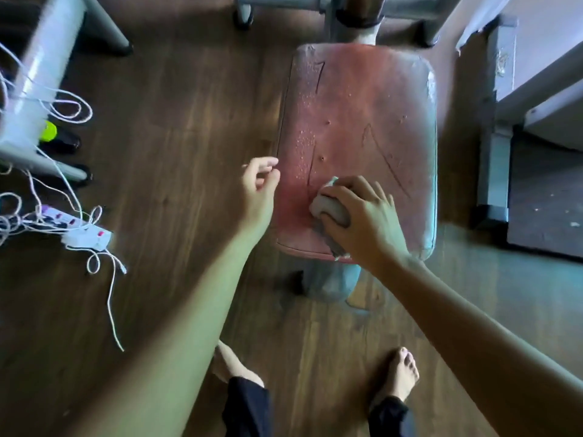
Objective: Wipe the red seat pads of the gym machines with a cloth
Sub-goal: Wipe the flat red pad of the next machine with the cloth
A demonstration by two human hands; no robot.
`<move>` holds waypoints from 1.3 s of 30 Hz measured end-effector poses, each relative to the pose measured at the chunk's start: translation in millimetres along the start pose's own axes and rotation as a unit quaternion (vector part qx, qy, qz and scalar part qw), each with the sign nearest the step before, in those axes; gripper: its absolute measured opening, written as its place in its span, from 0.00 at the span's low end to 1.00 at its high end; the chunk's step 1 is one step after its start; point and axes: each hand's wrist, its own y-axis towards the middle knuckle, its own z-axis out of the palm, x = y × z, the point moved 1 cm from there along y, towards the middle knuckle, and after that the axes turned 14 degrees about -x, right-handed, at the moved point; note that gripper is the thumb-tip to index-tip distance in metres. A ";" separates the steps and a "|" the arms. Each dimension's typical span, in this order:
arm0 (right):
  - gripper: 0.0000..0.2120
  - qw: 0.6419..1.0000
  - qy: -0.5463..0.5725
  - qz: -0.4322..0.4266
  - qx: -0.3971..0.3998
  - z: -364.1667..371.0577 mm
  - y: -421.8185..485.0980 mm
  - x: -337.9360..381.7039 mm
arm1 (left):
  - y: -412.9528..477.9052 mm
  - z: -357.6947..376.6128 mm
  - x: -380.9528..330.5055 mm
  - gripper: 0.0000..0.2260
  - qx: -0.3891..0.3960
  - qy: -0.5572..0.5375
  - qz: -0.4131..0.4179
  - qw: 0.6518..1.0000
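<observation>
Standing barefoot on the wooden floor (164, 127), one foot (399, 373) plain to see below the arms, the person leaned over a single red seat pad (372, 115).

The right hand (362, 216) was nearest the work. Its fingers were curled over a bunched grey cloth (328, 209) and pressed it down on the near end of the pad, a little left of the middle and close to the front edge. The cloth sat almost wholly under the palm, with a pale corner poking out on the far side of the fingers and a scrap trailing off the near edge under the wrist. The left hand (260, 187) hung just beside the pad's left edge with nothing in it, fingers loosely bent. Whether it touched the pad I could not tell.

Going by the surface, the wiping looked barely begun. The patch round the cloth appeared smooth and dull, but beyond it a band of water droplets (304, 130) ran up the left side toward the far corner, unwiped. The middle and right showed a few thin cuts and scattered specks, and I could not judge whether those parts had been gone over. So I reckoned most of this pad remained to be done, and any other pads were out of sight.

Past the far edge rose the grey machine frame (356, 29). Off to the left, well apart, a power strip (85, 234) lay among loose white cables (69, 105).
</observation>
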 end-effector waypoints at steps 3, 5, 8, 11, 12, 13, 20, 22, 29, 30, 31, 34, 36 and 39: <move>0.19 0.998 -0.026 -0.041 -0.044 24.2 -18.2 -4.7 | 4.4 32.9 25.9 0.12 -0.061 -0.046 0.026 0.997; 0.20 0.995 -0.014 -0.074 -0.059 30.9 -27.1 -9.7 | 3.9 43.5 40.4 0.13 -0.100 -0.038 0.059 0.993; 0.20 0.988 0.007 -0.140 -0.069 36.3 -15.8 -22.4 | 5.7 44.2 53.5 0.15 -0.128 -0.025 0.100 0.986; 0.18 0.974 0.011 -0.223 -0.039 50.0 36.2 -39.6 | 4.3 44.4 53.7 0.15 -0.122 -0.041 0.135 0.982; 0.19 0.972 0.004 -0.232 -0.027 54.2 62.1 -43.2 | 3.5 45.4 54.2 0.15 -0.119 -0.043 0.141 0.982; 0.20 0.972 -0.006 -0.232 -0.020 56.8 88.9 -44.3 | 3.4 46.4 54.9 0.15 -0.117 -0.047 0.136 0.983; 0.26 0.986 -0.012 -0.165 0.009 52.4 140.5 -37.5 | 3.6 48.2 55.0 0.16 -0.129 -0.050 0.128 0.982; 0.25 0.979 0.017 -0.199 0.029 41.3 97.5 -39.3 | 2.9 48.5 56.4 0.16 -0.128 -0.061 0.126 0.982; 0.22 0.947 0.015 -0.310 0.086 33.2 97.1 -55.3 | 5.9 52.7 65.3 0.16 -0.133 -0.066 0.129 0.980; 0.24 0.955 -0.004 -0.287 0.068 37.6 113.4 -53.2 | 5.2 52.6 65.2 0.16 -0.130 -0.073 0.118 0.982; 0.24 0.964 -0.014 -0.260 0.052 41.5 124.7 -50.6 | 4.6 52.2 64.6 0.16 -0.127 -0.078 0.111 0.983; 0.22 0.975 -0.008 -0.223 0.014 48.0 108.9 -44.6 | 5.4 51.3 63.4 0.15 -0.119 -0.071 0.123 0.983; 0.20 0.970 0.028 -0.241 0.011 40.2 66.4 -46.0 | 5.7 51.0 65.2 0.15 -0.125 -0.042 0.154 0.979; 0.18 0.945 0.088 -0.310 0.054 17.8 3.0 -59.2 | 6.6 52.0 66.8 0.16 -0.129 -0.035 0.164 0.977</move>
